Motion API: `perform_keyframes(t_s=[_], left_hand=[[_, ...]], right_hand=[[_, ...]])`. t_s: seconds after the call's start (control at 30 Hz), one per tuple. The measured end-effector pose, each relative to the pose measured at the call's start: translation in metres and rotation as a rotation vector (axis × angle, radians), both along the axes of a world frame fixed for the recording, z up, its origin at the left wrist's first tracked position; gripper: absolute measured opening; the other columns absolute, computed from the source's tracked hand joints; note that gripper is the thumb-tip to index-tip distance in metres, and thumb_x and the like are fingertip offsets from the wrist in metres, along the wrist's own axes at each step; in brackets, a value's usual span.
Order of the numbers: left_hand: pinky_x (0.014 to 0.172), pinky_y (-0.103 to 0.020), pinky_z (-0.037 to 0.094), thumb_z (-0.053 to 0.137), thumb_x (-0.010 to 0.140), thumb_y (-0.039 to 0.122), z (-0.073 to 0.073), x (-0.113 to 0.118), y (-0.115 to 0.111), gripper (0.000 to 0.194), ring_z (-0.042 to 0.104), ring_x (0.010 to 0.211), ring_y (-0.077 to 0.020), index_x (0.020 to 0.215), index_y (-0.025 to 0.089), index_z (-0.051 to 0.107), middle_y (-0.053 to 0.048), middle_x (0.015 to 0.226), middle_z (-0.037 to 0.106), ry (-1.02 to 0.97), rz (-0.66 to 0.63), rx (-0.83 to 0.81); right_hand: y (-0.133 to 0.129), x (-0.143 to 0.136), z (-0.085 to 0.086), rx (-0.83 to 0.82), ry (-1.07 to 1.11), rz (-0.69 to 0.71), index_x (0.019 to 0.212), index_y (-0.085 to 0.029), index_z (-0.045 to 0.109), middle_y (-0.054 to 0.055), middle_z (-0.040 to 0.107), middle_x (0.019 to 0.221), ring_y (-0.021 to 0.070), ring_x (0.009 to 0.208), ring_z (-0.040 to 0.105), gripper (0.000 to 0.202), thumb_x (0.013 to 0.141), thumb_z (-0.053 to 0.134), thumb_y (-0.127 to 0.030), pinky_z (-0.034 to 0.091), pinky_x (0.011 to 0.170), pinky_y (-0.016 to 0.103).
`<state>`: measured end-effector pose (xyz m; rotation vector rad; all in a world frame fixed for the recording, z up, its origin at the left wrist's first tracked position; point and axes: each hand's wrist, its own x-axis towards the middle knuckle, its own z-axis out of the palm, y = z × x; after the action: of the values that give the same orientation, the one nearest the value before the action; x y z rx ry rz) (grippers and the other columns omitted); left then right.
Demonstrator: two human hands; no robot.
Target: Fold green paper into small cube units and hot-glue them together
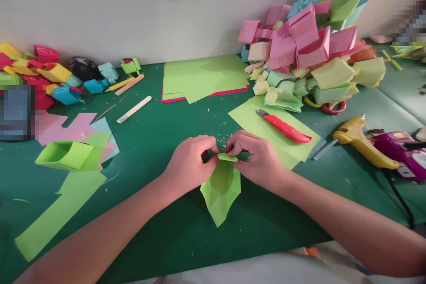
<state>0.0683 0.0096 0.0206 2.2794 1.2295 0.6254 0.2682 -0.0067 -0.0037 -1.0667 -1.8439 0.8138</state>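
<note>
Both my hands pinch the upper edge of a green piece of paper (221,193) just above the table. My left hand (191,162) grips its left corner between thumb and fingers. At the right corner, my right hand (254,155) does the same. A narrow strip along that edge is folded over between the fingertips. The lower part of the paper hangs toward me and ends in a point. Beyond my right hand, a red utility knife (288,128) rests on light green sheets (239,113).
A yellow glue gun (364,142) lies right, beside a purple device (404,153). Folded paper boxes (306,40) pile up at the back right. Green sheets (206,75) lie at the back. Left are a green paper box (65,155), a green strip (60,213) and a whitish stick (135,108).
</note>
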Motion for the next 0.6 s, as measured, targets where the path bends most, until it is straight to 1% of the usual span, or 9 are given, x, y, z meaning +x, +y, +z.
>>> perform_keyframes(t_s=[0.1,0.17,0.2,0.27,0.37,0.47,0.6], left_hand=[[0.058,-0.025,0.042,0.064,0.082,0.011,-0.003,0.000,-0.001,0.014,0.058,0.063,-0.0136,0.073,0.021,0.059,0.003,0.070,0.063,-0.011,0.024,0.018],[0.058,-0.024,0.044,0.064,0.085,0.015,-0.005,0.000,-0.002,0.007,0.058,0.061,-0.0127,0.082,0.022,0.063,0.004,0.070,0.064,-0.058,0.047,-0.004],[0.058,-0.024,0.045,0.064,0.086,0.016,-0.007,0.000,-0.003,0.006,0.059,0.061,-0.0124,0.087,0.022,0.065,0.004,0.071,0.066,-0.089,0.055,-0.015],[0.058,-0.023,0.046,0.063,0.087,0.016,-0.010,-0.001,-0.004,0.008,0.060,0.063,-0.0121,0.091,0.023,0.066,0.003,0.075,0.068,-0.140,0.048,-0.018],[0.062,-0.023,0.048,0.061,0.089,0.014,-0.011,-0.003,-0.003,0.010,0.063,0.070,-0.0127,0.090,0.022,0.067,0.001,0.083,0.070,-0.199,-0.013,0.014],[0.068,-0.025,0.051,0.058,0.090,0.011,-0.010,-0.006,-0.002,0.017,0.066,0.077,-0.0136,0.094,0.023,0.069,0.000,0.087,0.072,-0.247,-0.073,0.073],[0.071,-0.026,0.051,0.056,0.089,0.005,-0.011,-0.007,-0.002,0.023,0.068,0.079,-0.0144,0.091,0.023,0.070,0.001,0.086,0.075,-0.176,-0.061,0.172]], right_hand=[[0.001,0.000,0.001,-0.079,-0.012,-0.025,0.075,-0.023,0.052,0.003,0.065,0.088,0.0157,0.075,0.059,0.019,0.082,0.068,-0.016,0.050,0.063,0.029],[0.002,0.000,0.002,-0.129,-0.016,-0.047,0.076,-0.024,0.051,0.001,0.062,0.082,0.0142,0.069,0.054,0.021,0.083,0.071,-0.023,0.048,0.060,0.029],[0.002,0.000,0.003,-0.134,-0.023,-0.052,0.075,-0.024,0.050,0.000,0.060,0.079,0.0139,0.067,0.052,0.023,0.083,0.072,-0.023,0.046,0.059,0.029],[0.003,0.000,0.005,-0.097,-0.041,-0.042,0.073,-0.024,0.046,-0.001,0.057,0.077,0.0138,0.067,0.051,0.025,0.082,0.068,-0.018,0.044,0.058,0.028],[0.003,0.002,0.006,0.013,-0.053,0.001,0.071,-0.024,0.043,0.001,0.058,0.080,0.0150,0.072,0.055,0.024,0.080,0.060,-0.008,0.045,0.062,0.029],[0.004,0.004,0.004,0.068,-0.037,0.068,0.073,-0.024,0.044,0.002,0.058,0.083,0.0158,0.076,0.057,0.023,0.081,0.056,-0.005,0.046,0.064,0.029],[0.007,0.006,-0.002,0.098,-0.054,0.147,0.081,-0.024,0.051,0.003,0.059,0.090,0.0157,0.077,0.058,0.023,0.080,0.052,-0.001,0.050,0.066,0.029]])
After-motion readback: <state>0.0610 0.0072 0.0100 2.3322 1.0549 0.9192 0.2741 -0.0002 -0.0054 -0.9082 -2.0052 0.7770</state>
